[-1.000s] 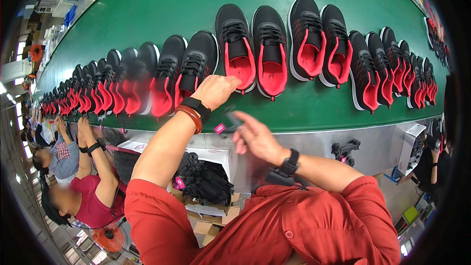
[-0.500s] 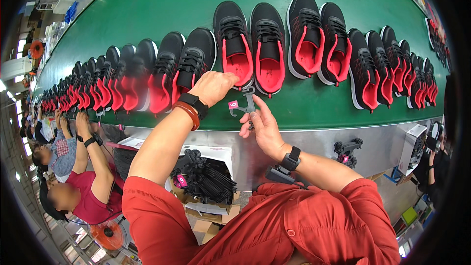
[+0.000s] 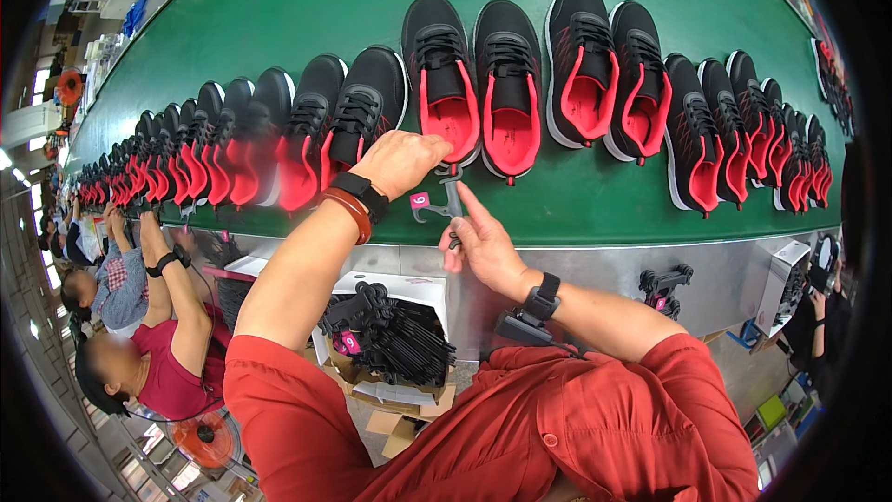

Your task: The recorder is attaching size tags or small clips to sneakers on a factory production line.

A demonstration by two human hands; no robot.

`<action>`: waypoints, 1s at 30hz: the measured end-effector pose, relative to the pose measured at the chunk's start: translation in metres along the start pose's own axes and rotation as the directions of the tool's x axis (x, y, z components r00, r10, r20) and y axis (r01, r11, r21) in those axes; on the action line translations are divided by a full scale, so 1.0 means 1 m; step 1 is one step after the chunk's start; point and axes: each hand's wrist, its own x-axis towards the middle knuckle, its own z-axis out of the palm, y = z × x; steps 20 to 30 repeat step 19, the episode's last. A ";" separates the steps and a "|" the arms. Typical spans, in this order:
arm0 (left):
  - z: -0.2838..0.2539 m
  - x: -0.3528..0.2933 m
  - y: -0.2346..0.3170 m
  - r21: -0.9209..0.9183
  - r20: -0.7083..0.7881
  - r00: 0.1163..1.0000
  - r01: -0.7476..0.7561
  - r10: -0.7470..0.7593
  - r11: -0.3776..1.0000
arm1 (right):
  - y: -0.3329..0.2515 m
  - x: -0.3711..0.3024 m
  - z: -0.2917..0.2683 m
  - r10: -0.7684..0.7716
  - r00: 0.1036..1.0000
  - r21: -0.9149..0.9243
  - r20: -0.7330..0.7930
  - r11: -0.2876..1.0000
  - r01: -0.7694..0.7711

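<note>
Black sneakers with red linings stand in pairs on a green table [image 3: 307,0], heels toward me. My left hand [image 3: 401,164] is closed on the heel edge of one sneaker [image 3: 437,33], its fingertips at the collar. In my right hand [image 3: 492,251] is a dark plastic shoe hanger [image 3: 452,197] with a pink size tag [image 3: 420,201]. The hanger's upper end meets the heel of the gripped sneaker; whether it is hooked on, I cannot tell. Beside that sneaker stands its mate [image 3: 506,84], touched by neither hand.
Below the table edge, a white carton [image 3: 423,293] holds a heap of black hangers [image 3: 390,339]. More hangers [image 3: 664,286] hang on the metal side panel to the right. Long rows of sneakers run both ways. A co-worker [image 3: 181,363] works on the left, near an orange fan [image 3: 203,442].
My right hand has moved slightly left with the hanger, bringing its upper end against the sneaker's heel. My left hand keeps its grip, nearly in place.
</note>
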 end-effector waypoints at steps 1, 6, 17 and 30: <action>0.001 -0.002 -0.002 -0.005 0.013 1.000 -0.012 0.012 1.000 | -0.008 -0.003 0.002 0.037 0.999 -0.081 0.020 0.996 -0.036; 0.011 -0.015 0.005 0.029 -0.100 0.995 0.007 -0.004 1.000 | -0.031 0.001 -0.028 0.072 0.994 -0.346 0.084 0.937 -0.038; 0.006 -0.018 0.035 -0.089 0.120 0.986 0.130 -0.119 0.988 | -0.099 0.011 -0.090 -0.466 0.816 -0.917 0.341 0.028 0.399; -0.006 -0.018 0.040 -0.085 0.154 0.975 0.177 -0.163 0.980 | -0.101 0.011 -0.100 -0.084 0.939 -0.909 0.334 -0.292 0.297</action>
